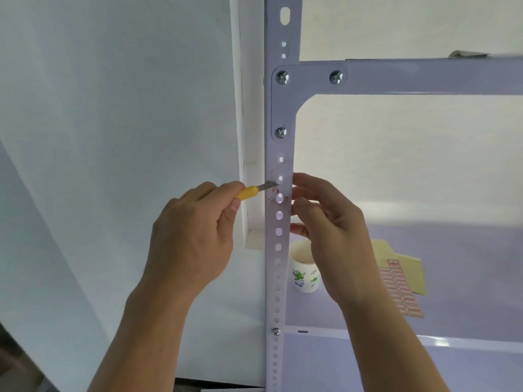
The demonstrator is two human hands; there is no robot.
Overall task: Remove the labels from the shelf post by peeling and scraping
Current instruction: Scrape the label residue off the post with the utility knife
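A pale perforated shelf post [278, 250] runs up the middle of the view. Torn label remnants [275, 191] with red print cling to it beside one hole. My left hand [195, 236] grips a yellow-handled utility knife [249, 192], and its blade tip touches the post at the remnants. My right hand [331, 236] is at the post's right edge at the same height, fingertips curled against the edge; whether they pinch a scrap I cannot tell.
A paper cup [304, 274] with green print stands on the lower shelf [452, 278] behind the post. A sheet of red-bordered labels [402, 290] on yellow backing lies to its right. A bolted bracket [283, 103] joins the upper shelf rail. A white wall is at left.
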